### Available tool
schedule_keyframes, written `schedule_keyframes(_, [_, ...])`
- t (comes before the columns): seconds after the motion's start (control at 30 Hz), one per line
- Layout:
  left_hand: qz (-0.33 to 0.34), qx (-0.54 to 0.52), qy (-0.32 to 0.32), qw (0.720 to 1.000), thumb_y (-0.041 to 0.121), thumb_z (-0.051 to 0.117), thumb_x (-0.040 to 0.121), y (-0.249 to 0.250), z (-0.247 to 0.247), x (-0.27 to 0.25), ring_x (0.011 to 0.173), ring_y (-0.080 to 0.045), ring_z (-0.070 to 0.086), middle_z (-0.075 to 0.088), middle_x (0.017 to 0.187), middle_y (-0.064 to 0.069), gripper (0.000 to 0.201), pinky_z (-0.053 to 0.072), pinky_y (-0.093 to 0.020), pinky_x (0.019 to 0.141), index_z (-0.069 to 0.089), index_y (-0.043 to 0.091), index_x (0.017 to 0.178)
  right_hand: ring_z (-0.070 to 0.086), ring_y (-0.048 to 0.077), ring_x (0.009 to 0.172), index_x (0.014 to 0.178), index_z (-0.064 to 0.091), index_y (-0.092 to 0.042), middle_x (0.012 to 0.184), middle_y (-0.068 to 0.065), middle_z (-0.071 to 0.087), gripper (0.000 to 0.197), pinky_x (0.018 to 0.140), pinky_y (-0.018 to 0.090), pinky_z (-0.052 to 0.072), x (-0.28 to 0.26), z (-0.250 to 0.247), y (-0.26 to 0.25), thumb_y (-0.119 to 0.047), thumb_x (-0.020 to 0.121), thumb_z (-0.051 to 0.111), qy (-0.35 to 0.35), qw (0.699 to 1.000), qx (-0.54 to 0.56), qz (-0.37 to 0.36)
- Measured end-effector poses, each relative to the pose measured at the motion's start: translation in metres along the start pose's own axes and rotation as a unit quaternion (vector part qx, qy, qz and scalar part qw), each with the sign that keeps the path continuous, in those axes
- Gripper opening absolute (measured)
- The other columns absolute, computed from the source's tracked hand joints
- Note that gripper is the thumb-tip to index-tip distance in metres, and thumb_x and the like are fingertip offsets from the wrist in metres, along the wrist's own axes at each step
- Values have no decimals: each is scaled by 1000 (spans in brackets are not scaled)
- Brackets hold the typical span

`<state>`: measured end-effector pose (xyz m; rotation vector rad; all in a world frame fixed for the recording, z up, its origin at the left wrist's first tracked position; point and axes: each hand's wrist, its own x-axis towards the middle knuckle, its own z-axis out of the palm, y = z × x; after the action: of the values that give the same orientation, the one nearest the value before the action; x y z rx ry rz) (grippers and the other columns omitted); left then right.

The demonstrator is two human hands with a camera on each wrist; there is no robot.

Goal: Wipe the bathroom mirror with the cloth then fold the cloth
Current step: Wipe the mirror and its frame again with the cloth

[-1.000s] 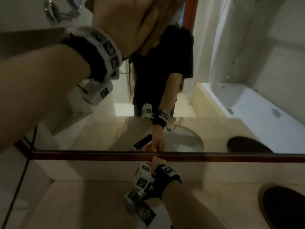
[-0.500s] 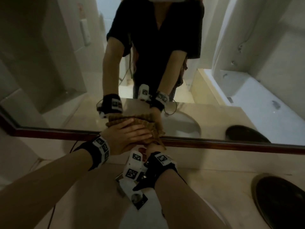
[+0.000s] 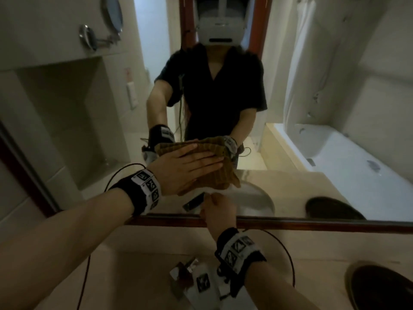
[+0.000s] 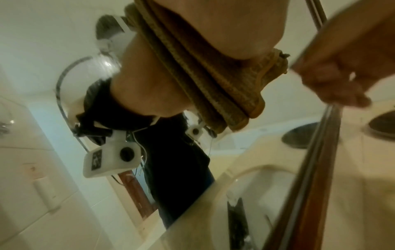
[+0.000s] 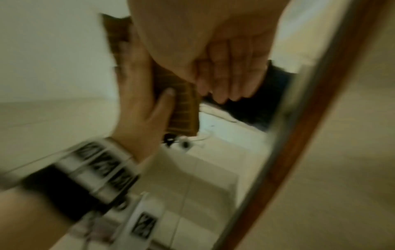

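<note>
Head view: we see our left hand (image 3: 187, 163) pressing the brown cloth (image 3: 214, 179) flat against the mirror (image 3: 89, 121), fingers straight, grip released. Our right hand (image 3: 218, 212) hangs just below the cloth, near the wooden frame (image 3: 312, 224), fingers loosely curled, holding nothing.

A beige counter (image 3: 143, 242) holds a dark round basin (image 3: 386, 287); a white bathtub (image 3: 348, 157) shows in reflection.

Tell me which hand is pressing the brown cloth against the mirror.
The left hand: its flat, straight fingers press the brown ribbed cloth on the glass. The right hand sits lower, near the mirror's wooden frame, off the cloth.
</note>
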<state>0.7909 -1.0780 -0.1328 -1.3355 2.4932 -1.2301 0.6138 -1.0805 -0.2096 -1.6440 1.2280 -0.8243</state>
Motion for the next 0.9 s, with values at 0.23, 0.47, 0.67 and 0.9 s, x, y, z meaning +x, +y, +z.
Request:
schedule_keyframes(0.23, [-80, 20, 9, 997, 34, 34, 101, -27, -29, -3, 148, -18, 17, 9, 162, 1, 63, 10, -43, 121, 8, 16, 156, 56, 23, 87, 98, 56, -6, 92, 1, 57, 18, 76, 36, 48, 0, -20, -69, 3, 83, 53, 97, 961, -45, -256])
schedule_keyframes(0.47, [-169, 59, 41, 983, 43, 36, 98, -73, -71, 4, 149, -20, 9, 4, 162, -3, 70, 5, -47, 121, 9, 14, 156, 60, 25, 86, 102, 48, -12, 99, 10, 61, 10, 76, 35, 49, 15, -41, -166, -19, 94, 47, 123, 941, -124, -289])
schedule_keyframes(0.67, [-215, 93, 124, 964, 48, 32, 98, -171, -162, 56, 150, -20, 2, 1, 163, -6, 73, 5, -46, 121, 5, 13, 156, 57, 18, 69, 97, 55, -11, 82, 3, 58, 18, 60, 26, 38, 23, -97, -315, -19, 97, 39, 350, 811, -244, -401])
schedule_keyframes(0.9, [-235, 85, 156, 956, 39, 36, 97, -220, -201, 85, 148, -16, -12, -7, 163, -8, 74, -6, -39, 121, -5, 14, 154, 36, 32, 134, 144, 37, 3, 146, 22, 36, 52, 112, 41, 33, 30, -87, -374, -7, 94, 46, 268, 764, -207, -549])
